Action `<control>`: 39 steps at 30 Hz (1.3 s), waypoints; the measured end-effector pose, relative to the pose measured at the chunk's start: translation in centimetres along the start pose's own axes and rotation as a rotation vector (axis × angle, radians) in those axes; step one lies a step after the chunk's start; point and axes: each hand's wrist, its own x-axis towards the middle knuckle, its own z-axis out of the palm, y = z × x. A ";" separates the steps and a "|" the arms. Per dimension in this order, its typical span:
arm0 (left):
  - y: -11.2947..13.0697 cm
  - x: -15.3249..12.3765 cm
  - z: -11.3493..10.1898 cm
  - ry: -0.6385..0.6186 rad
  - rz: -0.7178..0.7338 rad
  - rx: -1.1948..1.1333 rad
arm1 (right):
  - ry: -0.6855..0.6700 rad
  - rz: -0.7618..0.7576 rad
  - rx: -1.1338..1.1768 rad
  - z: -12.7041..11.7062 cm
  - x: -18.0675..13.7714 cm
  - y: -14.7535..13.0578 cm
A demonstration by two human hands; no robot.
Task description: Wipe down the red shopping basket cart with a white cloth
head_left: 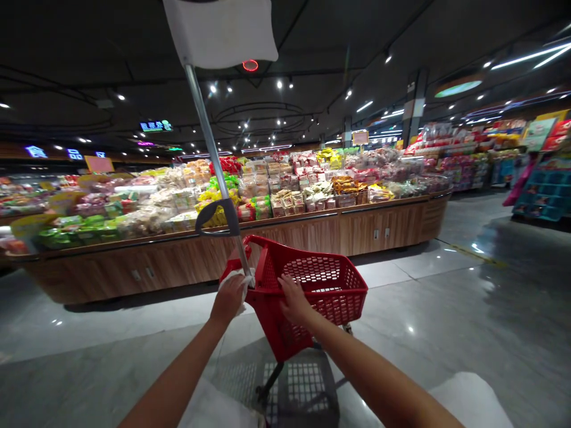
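Observation:
A red plastic shopping basket (332, 291) rides on a small trolley with a grey lower rack (303, 386). A silver pole (214, 154) rises from the trolley's near left corner to a white sign at the top of the view. My left hand (229, 297) is closed on a white cloth (244, 285) pressed against the base of the pole. My right hand (292, 297) rests on the basket's near rim, fingers curled over the edge. The basket looks empty.
A long curved wooden display counter (312, 229) piled with packaged snacks runs across the view beyond the trolley. More shelves and a blue rack (542, 196) stand at the right. Glossy grey floor (446, 321) stretches around.

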 end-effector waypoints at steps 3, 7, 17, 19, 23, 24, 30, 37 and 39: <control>1.6 -0.1 0.2 -0.019 0.028 -0.032 | 0.048 0.009 0.287 2.1 2.2 -4.4; 1.3 -0.2 -1.8 -0.139 0.195 -0.095 | 0.184 0.107 0.360 3.1 1.9 -5.4; 3.8 2.5 -3.7 -0.222 0.210 -0.230 | 0.479 0.249 0.283 -0.1 -0.9 -1.8; 6.4 2.7 -2.8 -0.215 0.285 -0.328 | 0.522 0.274 0.241 -1.0 -1.2 -0.9; 8.9 3.8 -1.2 -0.236 0.334 -0.436 | 0.496 0.259 0.267 -3.1 -1.9 1.5; 8.9 4.3 -0.8 -0.248 0.334 -0.465 | 0.476 0.256 0.287 -3.7 -1.9 2.2; 7.0 7.9 1.9 -0.193 0.217 -0.473 | 0.357 0.213 0.388 -6.9 -1.9 6.6; 6.0 11.6 4.1 -0.026 -0.147 -0.262 | 0.582 0.225 0.044 -10.3 -3.5 7.5; 7.0 11.6 4.8 -0.018 -0.172 -0.270 | 0.673 0.178 -0.086 -10.5 -3.9 5.7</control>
